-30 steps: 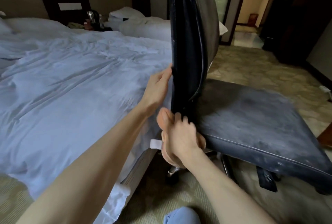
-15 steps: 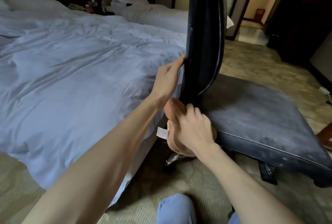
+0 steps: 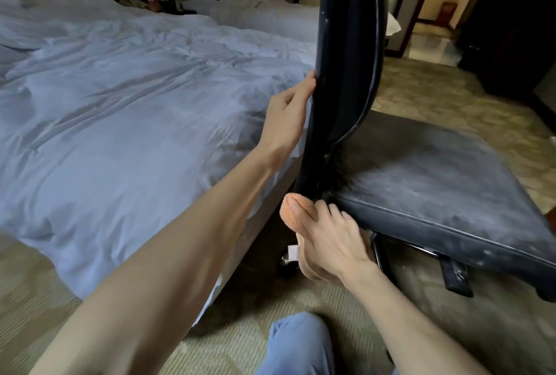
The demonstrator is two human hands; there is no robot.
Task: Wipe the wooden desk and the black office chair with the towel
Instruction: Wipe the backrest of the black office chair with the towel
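The black office chair [image 3: 427, 176] stands beside the bed, its backrest edge-on to me and its dusty seat stretching to the right. My left hand [image 3: 285, 116] holds the near edge of the backrest, thumb in front and fingers behind it. My right hand [image 3: 334, 239] grips a folded orange towel [image 3: 296, 209] with a white tag and presses it against the foot of the backrest, where it meets the seat. The wooden desk is not in view.
A bed with a rumpled white duvet [image 3: 120, 97] fills the left, close against the chair. Patterned carpet [image 3: 451, 97] lies around it. My knee in blue trousers [image 3: 298, 341] is at the bottom. Dark furniture [image 3: 511, 28] stands far right.
The view has shifted a little and the chair now sits further right in it. My right hand with the towel stays low at the backrest's foot; my left hand keeps its hold.
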